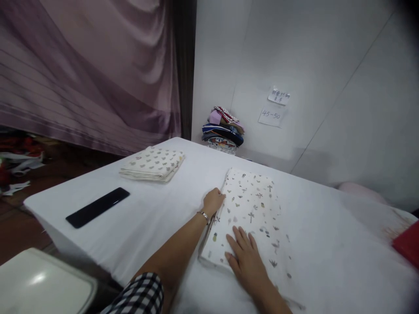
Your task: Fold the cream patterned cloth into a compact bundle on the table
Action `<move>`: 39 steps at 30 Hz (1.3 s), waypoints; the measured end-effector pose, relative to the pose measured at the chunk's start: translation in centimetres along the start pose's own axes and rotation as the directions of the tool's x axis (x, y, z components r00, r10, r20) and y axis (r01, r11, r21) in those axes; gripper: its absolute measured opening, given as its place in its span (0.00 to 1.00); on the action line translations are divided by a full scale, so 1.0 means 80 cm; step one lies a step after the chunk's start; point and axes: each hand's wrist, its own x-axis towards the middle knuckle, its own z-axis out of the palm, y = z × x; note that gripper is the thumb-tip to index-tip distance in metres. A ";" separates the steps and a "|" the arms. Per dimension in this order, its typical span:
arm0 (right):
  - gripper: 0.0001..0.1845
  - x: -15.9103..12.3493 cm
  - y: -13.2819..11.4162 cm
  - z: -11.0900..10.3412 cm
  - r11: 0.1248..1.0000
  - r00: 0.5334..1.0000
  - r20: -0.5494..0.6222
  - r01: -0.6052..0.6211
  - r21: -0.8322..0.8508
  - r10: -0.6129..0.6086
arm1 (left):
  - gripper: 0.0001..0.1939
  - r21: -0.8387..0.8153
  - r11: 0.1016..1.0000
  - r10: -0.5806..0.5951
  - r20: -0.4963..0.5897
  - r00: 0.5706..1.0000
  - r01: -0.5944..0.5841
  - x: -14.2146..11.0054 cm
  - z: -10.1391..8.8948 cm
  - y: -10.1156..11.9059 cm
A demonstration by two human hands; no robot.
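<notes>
A white cloth printed with small grey and yellow plant motifs lies folded into a long rectangle in front of me. My left hand is closed at its left edge, the fingers curled round the fabric's border. A watch-like metal band circles that wrist. My right hand rests flat on the near part of the same cloth, its fingers spread and stretched out. Further back on the left sits a second folded cloth, cream with rows of grey motifs, apart from both hands.
A black phone-like slab lies on the white-covered table at left. Folded fabrics are stacked by the wall beyond the far edge. A white stool or chair seat stands lower left. Something red shows at right.
</notes>
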 end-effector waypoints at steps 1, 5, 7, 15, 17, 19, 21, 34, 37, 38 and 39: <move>0.25 0.000 0.000 0.000 1.000 1.000 -0.004 0.002 -0.001 -0.002 | 0.09 -0.003 1.000 0.008 -0.004 1.000 -0.008 0.001 0.001 0.000; 0.25 0.000 0.001 0.001 1.000 1.000 -0.019 0.012 -0.017 -0.013 | 0.06 -0.014 1.000 0.024 -0.014 1.000 -0.024 0.002 0.004 -0.001; 0.25 -0.001 0.000 0.002 1.000 1.000 -0.021 0.013 -0.027 -0.014 | 0.07 -0.013 1.000 0.025 -0.010 1.000 -0.025 0.004 0.004 -0.001; 0.25 -0.001 0.000 0.000 1.000 1.000 -0.008 0.005 -0.019 -0.005 | 0.11 0.030 0.998 0.058 -0.008 0.998 -0.058 0.031 0.006 0.015; 0.25 -0.001 -0.001 -0.001 1.000 1.000 -0.004 0.004 -0.021 -0.004 | 0.10 0.038 0.998 0.054 -0.006 0.999 -0.053 0.037 0.010 0.016; 0.25 0.000 -0.002 -0.003 1.000 1.000 0.006 0.001 -0.017 -0.001 | 0.10 0.039 0.998 0.047 0.003 0.999 -0.047 0.040 0.013 0.015; 0.25 0.000 -0.002 -0.005 1.000 1.000 0.013 -0.002 -0.007 0.002 | 0.10 0.041 0.998 0.039 0.014 0.999 -0.040 0.043 0.014 0.012; 0.25 -0.002 0.000 0.000 1.000 1.000 -0.024 0.015 -0.016 -0.016 | 0.11 0.069 0.996 0.049 0.037 0.998 -0.052 0.095 0.021 0.037; 0.27 -0.002 0.002 0.005 1.000 0.999 -0.039 0.029 -0.009 -0.029 | 0.09 0.074 0.996 0.045 0.032 0.998 -0.048 0.108 0.027 0.042; 0.28 -0.001 0.004 0.008 0.999 0.998 -0.050 0.034 -0.002 -0.034 | 0.09 0.077 0.996 0.042 0.030 0.999 -0.045 0.111 0.029 0.043; 0.29 -0.001 0.005 0.012 0.999 0.997 -0.063 0.040 0.008 -0.039 | 0.09 0.080 0.996 0.039 0.028 0.999 -0.041 0.114 0.030 0.044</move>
